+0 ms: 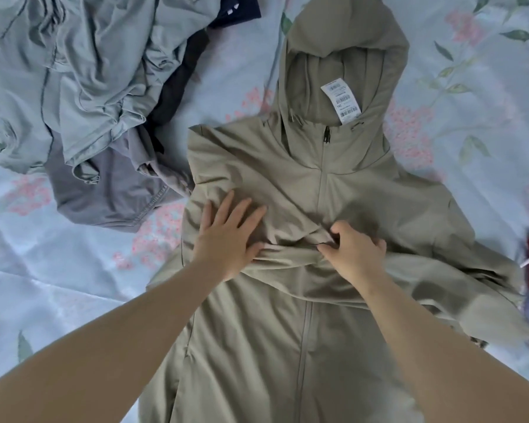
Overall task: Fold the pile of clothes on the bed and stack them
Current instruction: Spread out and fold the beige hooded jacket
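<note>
No legible wording anywhere; only a white paper tag [341, 100] lying in the hood [345, 56] of the khaki jacket [364, 190], printed with barcodes and lines too small to read; small white marks on the navy garment [239, 10] near the far edge of the bed [58, 294], unreadable too.

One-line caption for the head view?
The left hand presses an olive hooded jacket on the bed while the right hand pinches its fabric.

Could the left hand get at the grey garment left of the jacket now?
Probably yes: the left hand lies flat on the khaki jacket, gripping nothing, and the grey garment sits left of it, its near edge uncovered, though pale green clothes overlap its far side.
</note>
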